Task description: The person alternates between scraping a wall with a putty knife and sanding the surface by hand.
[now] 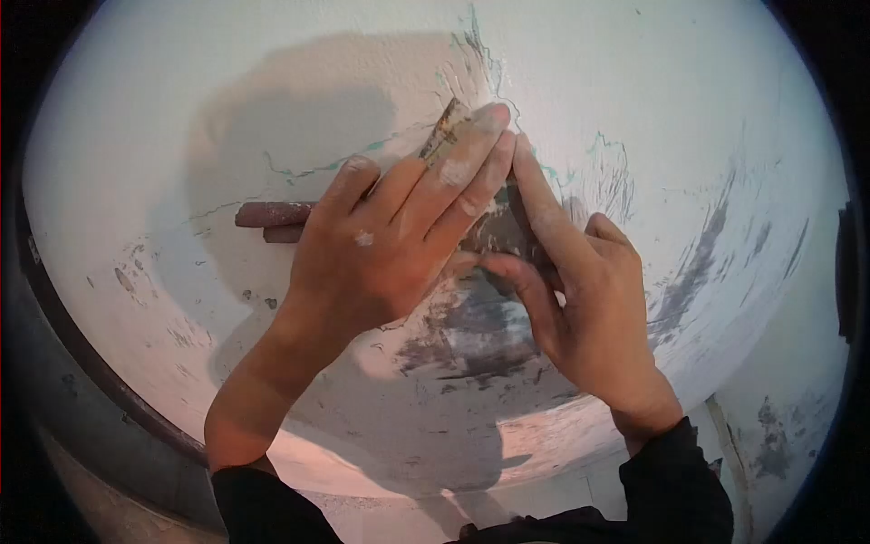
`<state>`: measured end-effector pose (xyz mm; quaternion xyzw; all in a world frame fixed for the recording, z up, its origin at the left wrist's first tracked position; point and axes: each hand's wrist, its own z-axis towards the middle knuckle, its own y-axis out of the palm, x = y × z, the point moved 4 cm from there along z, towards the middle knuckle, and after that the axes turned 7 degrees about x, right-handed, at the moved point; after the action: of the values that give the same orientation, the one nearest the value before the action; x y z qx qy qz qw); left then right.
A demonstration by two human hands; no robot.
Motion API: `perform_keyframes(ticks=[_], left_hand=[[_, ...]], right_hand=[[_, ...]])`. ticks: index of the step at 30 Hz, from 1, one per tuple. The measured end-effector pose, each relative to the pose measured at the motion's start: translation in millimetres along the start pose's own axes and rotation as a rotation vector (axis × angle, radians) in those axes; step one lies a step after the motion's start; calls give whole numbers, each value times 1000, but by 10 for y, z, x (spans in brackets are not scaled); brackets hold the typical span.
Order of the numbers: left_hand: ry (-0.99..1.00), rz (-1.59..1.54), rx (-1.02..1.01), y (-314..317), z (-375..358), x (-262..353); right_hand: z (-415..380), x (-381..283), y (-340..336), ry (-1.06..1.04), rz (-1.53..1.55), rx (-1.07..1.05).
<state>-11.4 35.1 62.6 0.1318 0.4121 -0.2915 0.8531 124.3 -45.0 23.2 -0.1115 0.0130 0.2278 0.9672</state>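
Observation:
A putty knife with a reddish-brown handle [263,215] lies close against the white wall, its worn, stained blade [497,231] partly hidden under my hands. My left hand [372,245] covers the middle of the tool, fingers stretched along the blade and the handle's end jutting out past the little finger. White smears mark its knuckles and fingers. On the blade's right side, my right hand [594,290] grips with thumb below and index finger above, its index fingertip meeting the left fingertips. A blade corner [444,129] shows above the left fingers.
Cracks and green streaks [473,45] run over the wall [299,118] above the fingertips. Dark scuffs [480,331] mark it below and to the right. A dark curved edge [118,385] borders the wall at lower left. Shadows of hands and head fall across the surface.

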Motion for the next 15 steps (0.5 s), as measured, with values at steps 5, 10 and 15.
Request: perform_keyframes(ticks=[5,10,15], left_hand=[[21,73,2,-23,10,46],[35,80,-1,35,69,-62],[-10,15,-11,-2,46,-64]], right_hand=[[-41,36,13,117,123,-10],[72,24,8,146,86,-45],[16,40,25,70,213,28]])
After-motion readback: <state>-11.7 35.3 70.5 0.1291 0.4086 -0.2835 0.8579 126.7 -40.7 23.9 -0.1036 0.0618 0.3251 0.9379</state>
